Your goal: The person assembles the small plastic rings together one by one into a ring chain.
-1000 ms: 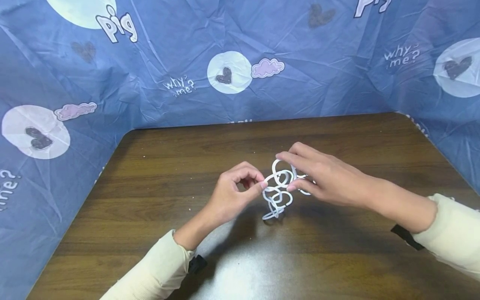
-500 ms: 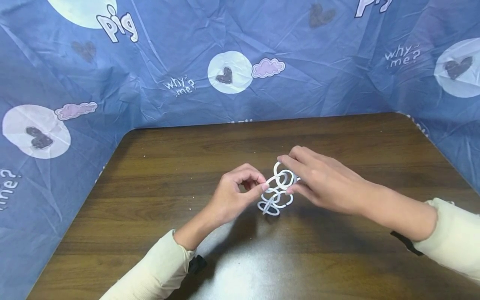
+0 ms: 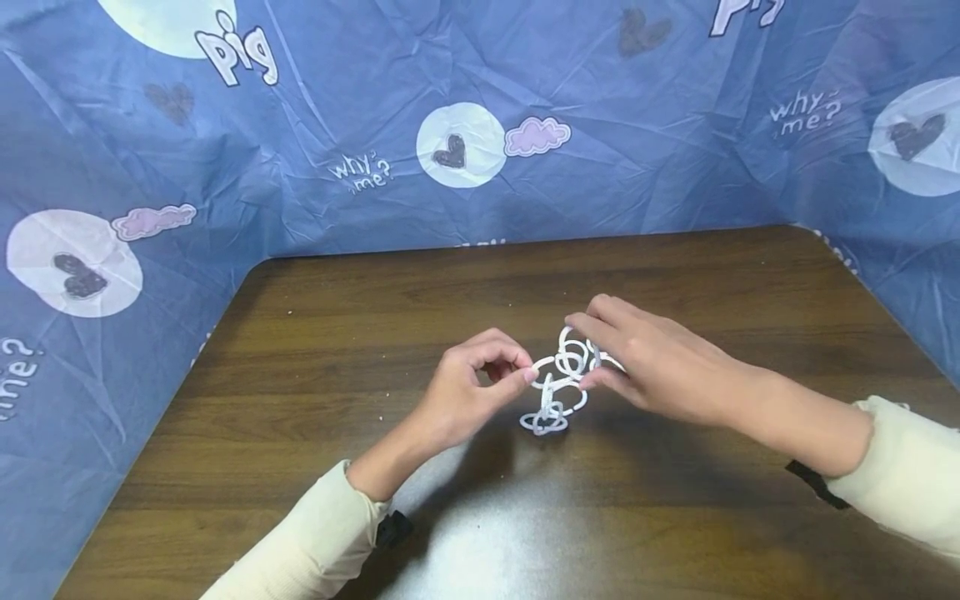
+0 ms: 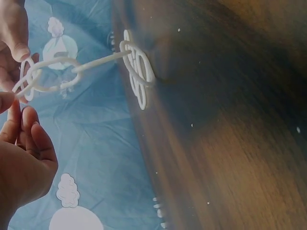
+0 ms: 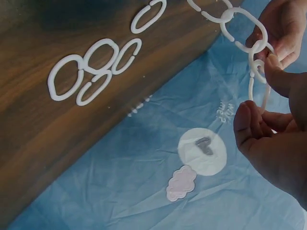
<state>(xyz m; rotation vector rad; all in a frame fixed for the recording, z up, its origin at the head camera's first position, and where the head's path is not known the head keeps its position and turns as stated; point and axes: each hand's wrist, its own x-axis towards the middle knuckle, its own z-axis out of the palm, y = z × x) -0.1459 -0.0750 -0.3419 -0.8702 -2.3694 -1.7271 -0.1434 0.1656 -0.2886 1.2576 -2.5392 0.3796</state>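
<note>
White plastic C-shaped links are joined into a chain (image 4: 100, 61) between my hands. My left hand (image 3: 476, 383) pinches one link between thumb and fingertips. To its right, my right hand (image 3: 663, 358) pinches the rim of another link (image 5: 251, 91), with thumb and fingers on opposite sides. Linked rings between the hands overlap in the head view. From there the chain drops to a small bunch of links (image 4: 139, 76) at the tabletop. Gaps show in several of the links in the right wrist view.
In the right wrist view, several more white links (image 5: 65, 98) lie over the brown wooden table (image 3: 337, 333), mostly hidden by my right hand in the head view. A blue printed cloth (image 3: 637, 167) stands around the table's back and sides. Small white specks dot the wood.
My right hand has shifted slightly right and down with its link. The hanging links below have swung and turned. My left hand has stayed nearly still, pinching its link.
</note>
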